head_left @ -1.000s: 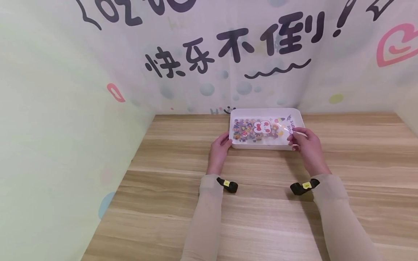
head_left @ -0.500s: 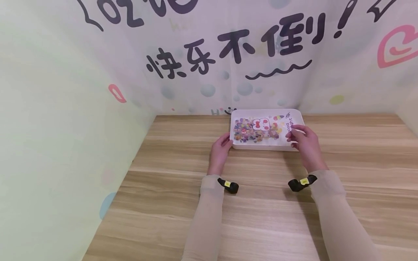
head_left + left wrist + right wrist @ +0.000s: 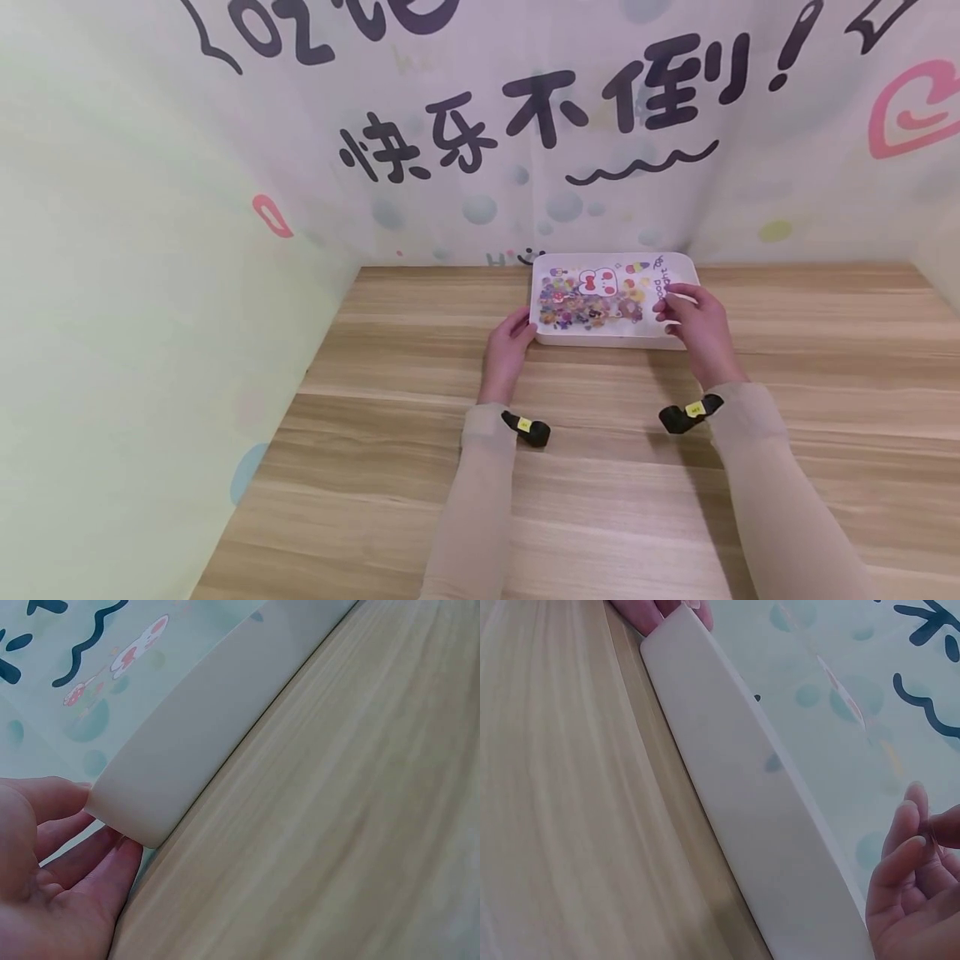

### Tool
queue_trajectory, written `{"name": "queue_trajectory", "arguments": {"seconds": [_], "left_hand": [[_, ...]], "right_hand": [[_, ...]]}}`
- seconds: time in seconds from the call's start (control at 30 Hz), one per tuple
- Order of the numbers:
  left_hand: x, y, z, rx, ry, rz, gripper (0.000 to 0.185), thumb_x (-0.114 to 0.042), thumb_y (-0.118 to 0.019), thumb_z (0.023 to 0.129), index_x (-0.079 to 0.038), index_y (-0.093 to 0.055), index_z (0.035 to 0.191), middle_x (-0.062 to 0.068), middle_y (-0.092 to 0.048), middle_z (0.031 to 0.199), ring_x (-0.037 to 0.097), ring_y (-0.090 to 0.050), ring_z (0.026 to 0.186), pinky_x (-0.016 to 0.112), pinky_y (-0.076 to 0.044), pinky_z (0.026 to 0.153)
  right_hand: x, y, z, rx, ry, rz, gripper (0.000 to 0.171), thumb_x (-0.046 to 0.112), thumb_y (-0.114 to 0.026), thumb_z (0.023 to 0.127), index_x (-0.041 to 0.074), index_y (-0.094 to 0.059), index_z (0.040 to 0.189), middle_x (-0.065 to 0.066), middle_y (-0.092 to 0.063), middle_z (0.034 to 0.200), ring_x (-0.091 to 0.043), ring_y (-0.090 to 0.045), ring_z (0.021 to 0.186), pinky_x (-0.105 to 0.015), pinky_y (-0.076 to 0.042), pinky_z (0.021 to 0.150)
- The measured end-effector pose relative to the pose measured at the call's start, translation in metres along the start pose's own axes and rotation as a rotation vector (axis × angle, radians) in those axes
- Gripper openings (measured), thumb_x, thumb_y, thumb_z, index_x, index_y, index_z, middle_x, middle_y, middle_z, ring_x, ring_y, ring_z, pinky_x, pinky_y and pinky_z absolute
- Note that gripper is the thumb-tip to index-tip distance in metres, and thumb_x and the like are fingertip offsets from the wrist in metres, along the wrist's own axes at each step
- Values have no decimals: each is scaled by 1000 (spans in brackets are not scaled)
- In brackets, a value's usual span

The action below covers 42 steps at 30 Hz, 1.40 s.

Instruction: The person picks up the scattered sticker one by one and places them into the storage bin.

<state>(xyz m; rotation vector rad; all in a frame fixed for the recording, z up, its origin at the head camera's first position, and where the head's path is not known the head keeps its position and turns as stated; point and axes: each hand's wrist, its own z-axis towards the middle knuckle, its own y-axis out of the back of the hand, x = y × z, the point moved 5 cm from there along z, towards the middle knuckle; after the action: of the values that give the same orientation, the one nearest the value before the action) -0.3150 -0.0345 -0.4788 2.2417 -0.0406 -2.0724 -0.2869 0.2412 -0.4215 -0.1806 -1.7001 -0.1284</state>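
My left hand (image 3: 506, 354) grips the near left corner of a shallow white tray (image 3: 600, 341), thumb at the rim in the left wrist view, other fingers round the outer wall. Over the tray spreads a clear plastic bag (image 3: 597, 283) printed with a white bunny and purple lettering; small colourful pieces show in its left half. At the bag's right end my right hand (image 3: 703, 329) pinches the plastic between thumb and fingers. The right wrist view shows the bag (image 3: 841, 691) nearly edge-on, higher than the tray's rim.
The tray stands at the back of a wood-grain table (image 3: 420, 350), close to a printed cloth backdrop (image 3: 450, 217). A pale wall (image 3: 150, 292) borders the left side. Black wrist cameras (image 3: 530, 428) sit on both beige sleeves.
The bag has shifted slightly left and away from me, its right end turning a little. My right hand has moved slightly left with it. The left hand stays on the tray corner.
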Motion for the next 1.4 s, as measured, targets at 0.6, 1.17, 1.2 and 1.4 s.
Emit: {"name": "queue_trajectory", "arguments": {"seconds": [0.6,1.17,1.2,1.4], "left_hand": [[-1,-2,0,14,-31,-49,38,-19,-56,89,-16,-51,126,0,-52,125,7,-50,109,20,-45,87],[2,-1,1,11,-19,-21,35,-23,-56,88,-27,-53,123,-8,-53,122,5,-50,108,20,-45,87],[3,-1,2,11,-19,-24,34,-23,-56,88,-27,-54,122,-8,-53,122,5,-50,108,20,-45,87],[2,-1,2,16,-28,-35,35,-21,-56,89,-23,-53,124,-2,-52,125,7,-50,109,20,-45,87]], "right_hand": [[-4,-3,8,-9,32,-151,44,36,-47,91,10,-43,126,2,-61,95,-12,-55,84,-21,-48,67],[-3,-6,10,-35,13,-209,46,40,-47,90,10,-46,125,-10,-59,107,-21,-56,93,-25,-49,65],[-3,-6,11,-33,10,-211,47,40,-47,90,10,-45,126,-10,-59,107,-20,-56,93,-25,-49,66],[-5,-6,13,-56,0,-205,44,39,-49,89,10,-48,123,-4,-62,99,-18,-57,90,-26,-49,65]]}}
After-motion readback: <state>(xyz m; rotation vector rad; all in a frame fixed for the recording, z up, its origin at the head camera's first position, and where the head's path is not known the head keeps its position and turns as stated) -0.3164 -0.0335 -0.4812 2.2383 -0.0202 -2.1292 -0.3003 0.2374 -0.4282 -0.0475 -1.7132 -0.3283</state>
